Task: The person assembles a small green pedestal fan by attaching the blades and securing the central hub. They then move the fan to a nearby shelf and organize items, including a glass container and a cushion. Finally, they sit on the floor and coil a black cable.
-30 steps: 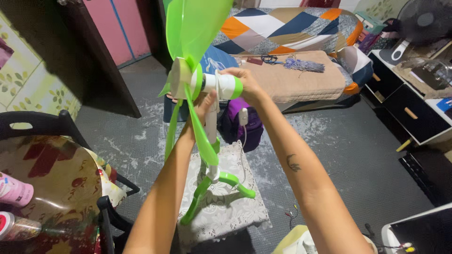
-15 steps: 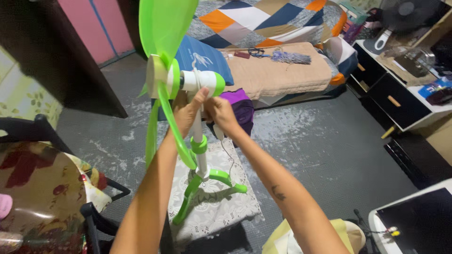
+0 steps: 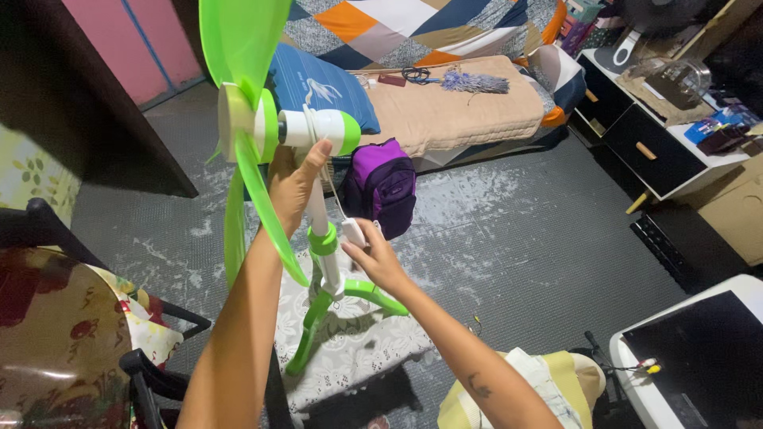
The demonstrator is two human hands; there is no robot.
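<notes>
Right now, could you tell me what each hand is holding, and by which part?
Left hand grips the fan under its motor housing; right hand holds a small white part beside the pole.

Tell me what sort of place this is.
Probably a bedroom in a home: a low bed with a patchwork blanket, a purple backpack on the floor, and a white cabinet with dark drawers.

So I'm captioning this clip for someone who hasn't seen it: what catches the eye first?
The bright green and white stand fan fills the left centre, its bare blades uncaged. The left hand grips under its motor housing, while the right hand holds a small white part beside the pole. Behind stand a purple backpack and a patchwork-covered bed.
</notes>
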